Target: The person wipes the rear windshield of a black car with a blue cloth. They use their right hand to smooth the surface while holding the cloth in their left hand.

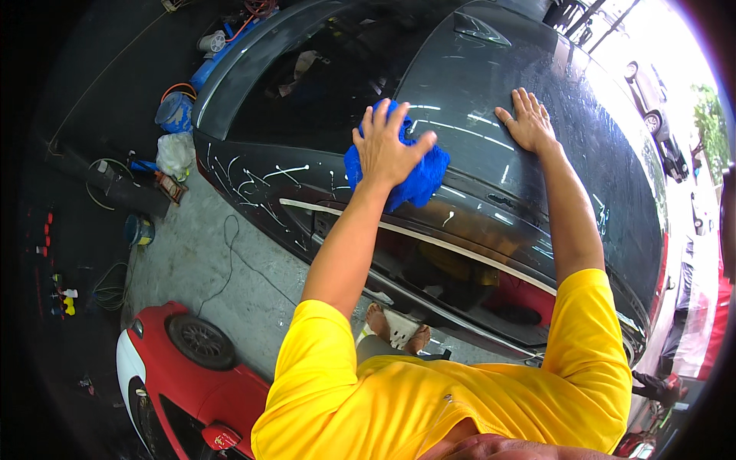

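Up on the dark car's roof, there it was: a blue cloth, bunched directly under the left hand, bulging out past the wrist on both sides! That hand lay open over it, fingers spread across the folds. And over to the right, well apart from the cloth, the right hand was flat on the wet bodywork, open too, nothing in its grasp. Left of the cloth, white streaks ran over the car's edge, with dark glass just beyond the fingertips.
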Tool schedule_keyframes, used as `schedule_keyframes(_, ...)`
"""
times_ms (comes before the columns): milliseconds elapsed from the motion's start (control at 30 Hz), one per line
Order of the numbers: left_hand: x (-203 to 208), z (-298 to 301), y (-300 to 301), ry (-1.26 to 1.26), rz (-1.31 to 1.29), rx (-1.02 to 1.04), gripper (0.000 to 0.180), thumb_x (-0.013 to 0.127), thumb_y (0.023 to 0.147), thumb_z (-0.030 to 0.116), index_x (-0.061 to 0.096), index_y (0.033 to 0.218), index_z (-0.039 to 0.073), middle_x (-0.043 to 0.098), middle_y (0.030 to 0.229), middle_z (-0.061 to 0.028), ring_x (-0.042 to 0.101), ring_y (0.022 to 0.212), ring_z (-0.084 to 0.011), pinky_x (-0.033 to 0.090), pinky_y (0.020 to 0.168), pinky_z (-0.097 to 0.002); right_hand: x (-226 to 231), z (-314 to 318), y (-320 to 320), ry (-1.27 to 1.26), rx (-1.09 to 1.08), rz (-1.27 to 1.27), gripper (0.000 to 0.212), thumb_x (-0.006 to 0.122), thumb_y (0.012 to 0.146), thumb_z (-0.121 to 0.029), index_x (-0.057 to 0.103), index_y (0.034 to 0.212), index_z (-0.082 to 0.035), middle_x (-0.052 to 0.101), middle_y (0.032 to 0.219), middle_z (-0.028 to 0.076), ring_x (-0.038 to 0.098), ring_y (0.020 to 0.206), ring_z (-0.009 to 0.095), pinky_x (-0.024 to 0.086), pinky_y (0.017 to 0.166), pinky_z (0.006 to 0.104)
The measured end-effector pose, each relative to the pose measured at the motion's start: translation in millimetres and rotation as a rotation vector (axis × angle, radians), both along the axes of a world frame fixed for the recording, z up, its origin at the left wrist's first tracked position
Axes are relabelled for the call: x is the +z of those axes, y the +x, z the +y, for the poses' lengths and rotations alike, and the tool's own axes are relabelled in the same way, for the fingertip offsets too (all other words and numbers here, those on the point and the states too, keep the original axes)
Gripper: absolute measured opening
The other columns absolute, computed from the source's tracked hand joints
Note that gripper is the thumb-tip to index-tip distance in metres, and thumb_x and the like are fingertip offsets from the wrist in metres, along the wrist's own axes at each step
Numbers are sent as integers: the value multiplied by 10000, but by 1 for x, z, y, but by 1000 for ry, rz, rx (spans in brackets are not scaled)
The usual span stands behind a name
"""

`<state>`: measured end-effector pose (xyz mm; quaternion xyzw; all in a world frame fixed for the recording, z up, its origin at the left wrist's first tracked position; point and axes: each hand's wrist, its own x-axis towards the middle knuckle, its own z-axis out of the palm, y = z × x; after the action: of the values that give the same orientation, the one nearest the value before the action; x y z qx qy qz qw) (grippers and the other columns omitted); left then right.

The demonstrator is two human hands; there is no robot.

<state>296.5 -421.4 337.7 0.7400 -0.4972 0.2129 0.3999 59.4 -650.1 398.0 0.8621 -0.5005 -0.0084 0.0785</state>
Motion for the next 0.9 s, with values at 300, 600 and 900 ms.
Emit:
schedule_keyframes(300,37,-7,83,-346,423,-136,296,814,721,227,615,746,9,658,824,-179,664,775,-345,522,721,-433,2,9,6,-12,9,-24,877,353,1029,-702,316,1642,-76,257,1727,135,174,1615,307,138,1323,454)
schedule_keyframes(600,39,-19,124,-498,315,67,695,742,841,231,512,1446,-20,643,1269,-250,616,1234,-409,468,1071,-442,3,7,8,-7,13,-23,890,356,1022,-716,314,1645,-83,251,1730,129,170,1616,310,143,1322,452)
schedule_keyframes(900,-2,-21,52,325,58,153,480,668,953,466,697,1337,179,487,1564,-113,343,1500,-398,279,1158,-696,11,10,-2,37,39,-19,929,311,1050,-700,213,1651,1,198,1730,204,139,1617,351,124,1318,472)
